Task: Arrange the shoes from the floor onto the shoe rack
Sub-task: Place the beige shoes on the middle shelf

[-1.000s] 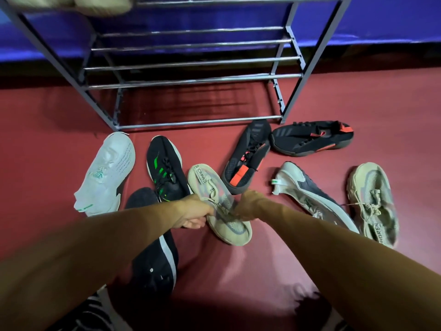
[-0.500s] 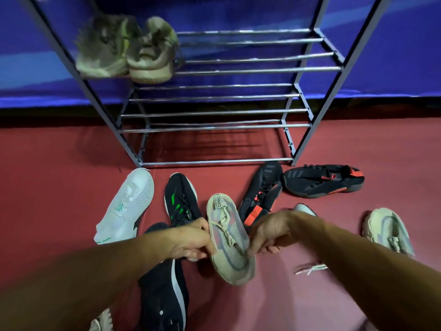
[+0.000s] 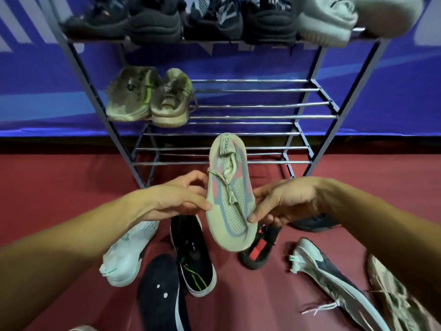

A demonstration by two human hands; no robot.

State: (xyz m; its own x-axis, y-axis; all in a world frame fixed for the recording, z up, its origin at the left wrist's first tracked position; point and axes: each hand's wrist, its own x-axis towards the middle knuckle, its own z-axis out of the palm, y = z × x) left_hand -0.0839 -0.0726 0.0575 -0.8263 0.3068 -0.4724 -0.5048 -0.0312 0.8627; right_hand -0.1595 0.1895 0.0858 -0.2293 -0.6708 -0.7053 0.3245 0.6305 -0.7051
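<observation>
Our left hand [image 3: 176, 199] and right hand [image 3: 287, 201] pinch the limp beige shoe [image 3: 229, 201], which may slip between bars of the rack [image 3: 262, 117].

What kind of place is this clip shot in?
Likely an indoor space beside a sports court, though that is a guess: a smooth red floor, a blue printed banner along the wall, and a metal shoe rack holding sports shoes.
</observation>
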